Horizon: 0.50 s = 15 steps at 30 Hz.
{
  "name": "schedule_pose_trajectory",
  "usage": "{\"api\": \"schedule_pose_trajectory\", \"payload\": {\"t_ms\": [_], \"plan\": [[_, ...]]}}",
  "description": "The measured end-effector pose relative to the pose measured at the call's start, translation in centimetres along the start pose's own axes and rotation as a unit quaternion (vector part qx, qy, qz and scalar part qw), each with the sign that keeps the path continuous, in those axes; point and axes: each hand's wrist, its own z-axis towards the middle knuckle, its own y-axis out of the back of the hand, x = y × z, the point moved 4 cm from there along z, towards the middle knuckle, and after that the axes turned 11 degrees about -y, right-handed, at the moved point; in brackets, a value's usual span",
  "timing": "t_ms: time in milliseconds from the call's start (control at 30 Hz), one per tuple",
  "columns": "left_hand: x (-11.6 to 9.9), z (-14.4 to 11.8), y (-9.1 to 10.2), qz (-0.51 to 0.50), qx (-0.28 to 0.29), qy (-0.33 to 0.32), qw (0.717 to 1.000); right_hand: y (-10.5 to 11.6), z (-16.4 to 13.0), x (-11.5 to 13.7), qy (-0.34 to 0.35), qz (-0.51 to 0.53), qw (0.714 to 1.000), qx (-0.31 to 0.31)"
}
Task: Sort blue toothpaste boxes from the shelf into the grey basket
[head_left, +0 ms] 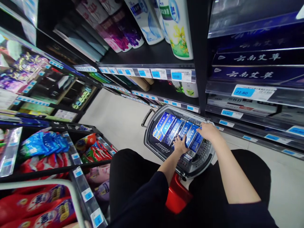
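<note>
We count about six blue boxes (174,129) in one grey basket (154,144); left hand (180,144) and right hand (209,131) each clasp one.

We see a grey shopping basket (152,144) with black handle, blue boxes (174,129) with white lettering inside it; red stool (177,196) beneath; our sleeves black; price tags (177,75) blue on white; navy cartons (256,74) with white script; red detergent bags (35,209), blue packets (44,142)
</note>
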Motion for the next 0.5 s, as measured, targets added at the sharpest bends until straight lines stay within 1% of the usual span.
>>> {"api": "schedule_pose_trajectory", "payload": {"t_ms": [133, 233, 367, 500], "plan": [[0.0, 0.6, -0.4, -0.005, 0.039, 0.014, 0.999, 0.0, 0.0, -0.3, 0.003, 0.004, 1.000, -0.004], [0.1, 0.8, -0.4, -0.009, 0.042, 0.027, 0.999, 0.0, -0.1, -0.5, 0.001, 0.008, 1.000, -0.003], [-0.2, 0.4, -0.5, -0.005, 0.016, 0.032, 0.999, 0.1, -0.1, -0.6, -0.001, 0.016, 1.000, -0.006], [-1.5, -0.5, -0.4, 0.000, -0.043, 0.026, 0.999, 0.0, -0.1, -0.6, 0.001, 0.017, 1.000, -0.007]]}}
